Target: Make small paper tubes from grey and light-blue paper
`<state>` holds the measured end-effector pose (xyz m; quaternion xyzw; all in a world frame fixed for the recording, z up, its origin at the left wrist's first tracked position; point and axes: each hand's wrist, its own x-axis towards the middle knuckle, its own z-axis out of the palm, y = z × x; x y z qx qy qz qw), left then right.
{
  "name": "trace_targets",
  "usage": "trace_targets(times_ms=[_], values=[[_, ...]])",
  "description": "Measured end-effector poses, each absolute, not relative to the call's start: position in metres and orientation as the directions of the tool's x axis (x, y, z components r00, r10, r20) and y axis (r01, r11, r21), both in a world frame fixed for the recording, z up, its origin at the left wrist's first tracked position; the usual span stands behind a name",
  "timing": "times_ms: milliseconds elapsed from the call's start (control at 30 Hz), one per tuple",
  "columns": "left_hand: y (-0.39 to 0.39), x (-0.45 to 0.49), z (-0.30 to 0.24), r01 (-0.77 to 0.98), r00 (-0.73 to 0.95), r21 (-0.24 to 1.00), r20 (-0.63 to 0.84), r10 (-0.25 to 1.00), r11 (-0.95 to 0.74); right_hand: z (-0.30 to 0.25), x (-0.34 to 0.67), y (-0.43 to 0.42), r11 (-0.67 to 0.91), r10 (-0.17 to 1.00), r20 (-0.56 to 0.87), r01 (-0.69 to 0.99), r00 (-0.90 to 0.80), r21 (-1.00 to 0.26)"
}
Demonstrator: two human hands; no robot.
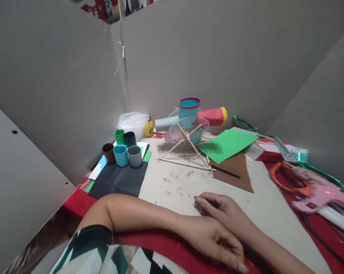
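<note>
My left hand [214, 241] rests at the front edge of the white board, against my right wrist, its fingers loosely bent and holding nothing visible. My right hand [221, 205] lies on the board with relaxed, slightly curved fingers; nothing shows in it. Beyond the hands stands a wooden-stick frame [186, 164] carrying clear discs [207, 125]. Between the discs are a blue cup with a red rim [189, 112], a red cup with a yellow rim [213, 117] and a pale blue one [166, 123].
Several small coloured cups [120, 155] stand at left on black sheets [117, 180]. Green [229, 144] and brown sheets [240, 175] lie right of the frame. Farther right are orange-handled scissors [288, 184] and a pink glue gun [322, 192]. Grey walls [217, 53] enclose the table.
</note>
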<state>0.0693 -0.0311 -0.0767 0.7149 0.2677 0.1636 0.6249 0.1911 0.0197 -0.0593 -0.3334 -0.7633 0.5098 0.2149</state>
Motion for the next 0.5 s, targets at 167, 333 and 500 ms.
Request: trace_targets(times_ms=[167, 333, 500], values=[[-0.0310, 0.0700, -0.0739, 0.168, 0.815, 0.981, -0.083, 0.574, -0.097, -0.0606, 0.1935, 0.0202, 0.288, 0.714, -0.020, 0.319, -0.700, -0.903], [-0.0307, 0.0715, -0.0720, 0.168, 0.821, 0.983, -0.097, 0.563, -0.076, -0.0600, 0.1941, 0.0195, 0.313, 0.709, -0.045, 0.370, -0.704, -0.875], [-0.0303, 0.0733, -0.0756, 0.159, 0.826, 0.985, -0.100, 0.555, -0.060, -0.0583, 0.1939, 0.0189, 0.334, 0.706, -0.033, 0.373, -0.708, -0.866]])
